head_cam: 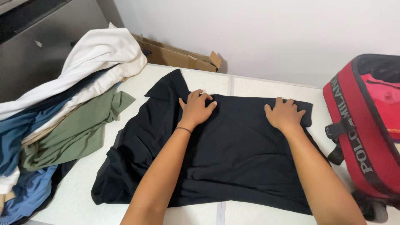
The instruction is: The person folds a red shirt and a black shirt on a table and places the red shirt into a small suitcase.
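I see one package: a brown cardboard box (179,54) at the far left of the table, against the white wall, its flaps open and torn, partly hidden behind a heap of clothes. On the right, a red bag (366,137) carries a dark strap (354,137) with white lettering running along its side.
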